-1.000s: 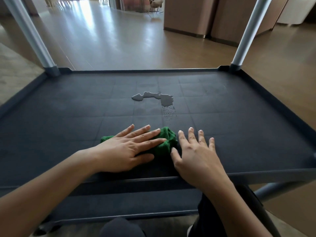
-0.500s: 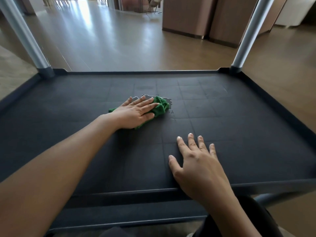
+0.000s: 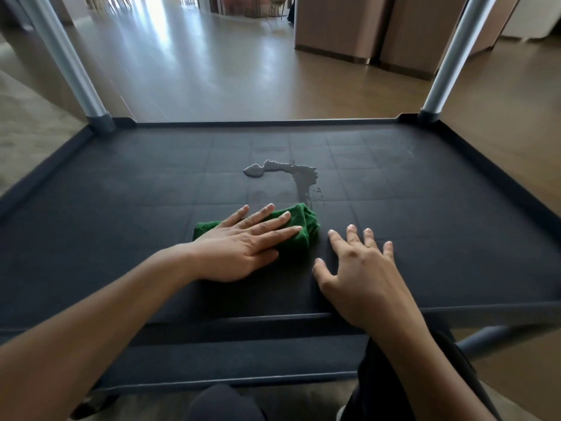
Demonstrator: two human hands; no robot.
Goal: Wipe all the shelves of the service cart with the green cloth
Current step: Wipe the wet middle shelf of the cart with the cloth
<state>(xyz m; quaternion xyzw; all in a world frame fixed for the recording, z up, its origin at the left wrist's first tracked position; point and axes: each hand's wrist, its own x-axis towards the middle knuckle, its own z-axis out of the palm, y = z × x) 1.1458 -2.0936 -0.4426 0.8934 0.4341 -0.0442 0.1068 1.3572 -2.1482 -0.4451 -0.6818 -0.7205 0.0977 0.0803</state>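
A dark grey cart shelf point(image 3: 121, 208) with a raised rim fills the view. On it lies the bunched green cloth point(image 3: 303, 223), near the middle front. My left hand point(image 3: 243, 241) presses flat on the cloth with straight fingers. My right hand point(image 3: 361, 268) rests flat on the bare shelf just right of the cloth, fingers spread. A puddle of water point(image 3: 288, 171) sits beyond the cloth, with small droplets trailing toward it.
Two grey metal posts rise from the far corners, the left post point(image 3: 76, 71) and the right post point(image 3: 449, 62). A lower shelf edge point(image 3: 243, 360) shows below the front rim. Wooden floor and brown cabinets point(image 3: 364, 28) lie beyond the cart.
My left hand pushed the cloth forward onto the puddle, then drew it back toward me. The puddle is still there. My right hand has barely moved.
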